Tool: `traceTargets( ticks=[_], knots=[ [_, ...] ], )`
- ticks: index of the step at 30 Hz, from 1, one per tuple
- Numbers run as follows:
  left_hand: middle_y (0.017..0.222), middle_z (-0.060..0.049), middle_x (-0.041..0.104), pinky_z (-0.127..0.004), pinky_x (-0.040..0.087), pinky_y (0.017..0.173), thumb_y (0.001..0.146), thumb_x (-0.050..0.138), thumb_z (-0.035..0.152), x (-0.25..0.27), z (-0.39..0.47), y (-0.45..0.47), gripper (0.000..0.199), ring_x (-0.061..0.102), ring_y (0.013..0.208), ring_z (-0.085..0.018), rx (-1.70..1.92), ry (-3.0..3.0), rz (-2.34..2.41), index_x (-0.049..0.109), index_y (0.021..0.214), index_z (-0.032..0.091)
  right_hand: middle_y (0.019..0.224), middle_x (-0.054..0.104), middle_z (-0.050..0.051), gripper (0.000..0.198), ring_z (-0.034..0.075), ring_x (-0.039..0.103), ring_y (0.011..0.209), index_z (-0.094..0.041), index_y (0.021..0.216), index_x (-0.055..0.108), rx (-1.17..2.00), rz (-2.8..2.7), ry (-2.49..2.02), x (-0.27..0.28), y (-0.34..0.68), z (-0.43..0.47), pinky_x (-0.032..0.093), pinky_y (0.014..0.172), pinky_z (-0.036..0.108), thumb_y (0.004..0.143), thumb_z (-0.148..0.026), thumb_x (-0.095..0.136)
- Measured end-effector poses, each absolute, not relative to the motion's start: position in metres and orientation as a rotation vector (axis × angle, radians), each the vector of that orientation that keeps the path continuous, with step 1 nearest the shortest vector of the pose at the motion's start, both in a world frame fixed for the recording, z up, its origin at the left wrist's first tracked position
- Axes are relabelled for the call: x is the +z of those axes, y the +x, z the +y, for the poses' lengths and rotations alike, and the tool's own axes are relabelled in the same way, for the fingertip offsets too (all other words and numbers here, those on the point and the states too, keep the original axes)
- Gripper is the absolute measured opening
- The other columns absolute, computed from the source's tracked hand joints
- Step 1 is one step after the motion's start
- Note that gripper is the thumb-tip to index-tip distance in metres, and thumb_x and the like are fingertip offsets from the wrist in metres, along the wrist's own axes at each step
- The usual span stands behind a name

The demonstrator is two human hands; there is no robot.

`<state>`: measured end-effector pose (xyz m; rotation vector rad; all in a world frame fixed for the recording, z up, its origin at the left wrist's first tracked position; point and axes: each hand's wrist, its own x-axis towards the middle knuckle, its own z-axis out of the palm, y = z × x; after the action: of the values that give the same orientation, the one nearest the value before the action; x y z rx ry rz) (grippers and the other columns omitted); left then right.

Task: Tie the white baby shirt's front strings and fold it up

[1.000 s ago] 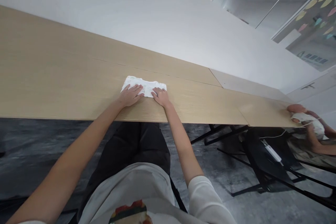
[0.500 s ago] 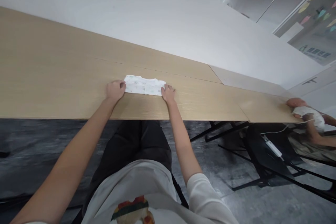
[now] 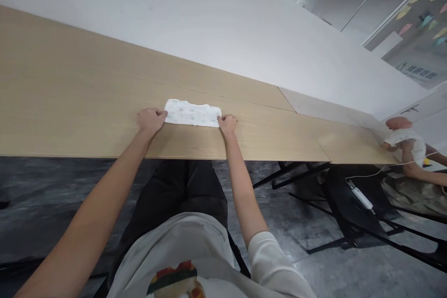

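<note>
A small white garment with a faint print lies flat on the tabletop, folded into a long strip with a shallow dip in its far edge. My left hand is closed at the strip's left end, thumb against the cloth and fingers curled beside it. At the opposite end, my right hand has its thumb on the corner, and its fingers bend onto the table. The fingertips are too small to make out fully.
The light wooden table runs along a white wall. At far right a person's arm is beside a doll in a white top. Black folding chairs stand below; a white power strip lies on one.
My hands have shifted slightly outward, the right one uncovering more of the garment's right end. The garment stays nearly in place. At far right the doll has been raised and moved.
</note>
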<state>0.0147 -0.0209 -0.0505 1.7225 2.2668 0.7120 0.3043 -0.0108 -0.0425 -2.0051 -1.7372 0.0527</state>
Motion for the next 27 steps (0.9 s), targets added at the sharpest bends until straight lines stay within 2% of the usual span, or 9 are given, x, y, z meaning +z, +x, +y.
traceTargets(
  ticks=[10,19,22,27],
  knots=[
    [0.107,-0.017,0.073,-0.048,0.044,0.095,0.090,0.048,0.040,-0.044,-0.028,0.022,0.039,0.062,0.109,-0.036,0.678,1.710,2.348,0.075,0.106,0.015,0.108,0.074,0.016,0.029,0.026,0.066,0.104,-0.014,0.100,0.078,0.046,-1.699,-1.998,-0.045,0.303,-0.011,0.045,0.094,0.034,0.095,-0.033,0.057],
    [0.111,-0.012,0.073,-0.033,0.049,0.085,0.087,0.042,0.032,-0.042,-0.008,0.017,0.042,0.066,0.101,-0.025,1.102,1.577,2.138,0.069,0.115,0.017,0.116,0.072,0.016,0.037,0.023,0.066,0.110,-0.011,0.116,0.070,0.025,-1.724,-1.945,-0.043,0.299,-0.005,0.043,0.099,0.033,0.102,-0.022,0.038],
    [0.114,-0.011,0.073,-0.032,0.049,0.086,0.087,0.043,0.036,-0.040,0.004,0.016,0.043,0.066,0.102,-0.025,1.093,1.645,2.061,0.069,0.115,0.017,0.126,0.069,0.014,0.035,0.021,0.063,0.119,-0.013,0.127,0.064,0.072,-1.842,-1.824,-0.043,0.297,0.000,0.040,0.106,0.031,0.102,-0.024,0.042],
    [0.130,-0.012,0.067,-0.038,0.045,0.098,0.084,0.052,0.044,-0.038,0.011,0.016,0.048,0.060,0.120,-0.031,0.867,1.868,2.023,0.067,0.123,0.019,0.147,0.056,0.010,0.047,0.018,0.053,0.135,-0.018,0.145,0.050,0.262,-1.927,-1.708,-0.046,0.300,0.012,0.038,0.112,0.029,0.102,-0.035,0.049]
  ],
)
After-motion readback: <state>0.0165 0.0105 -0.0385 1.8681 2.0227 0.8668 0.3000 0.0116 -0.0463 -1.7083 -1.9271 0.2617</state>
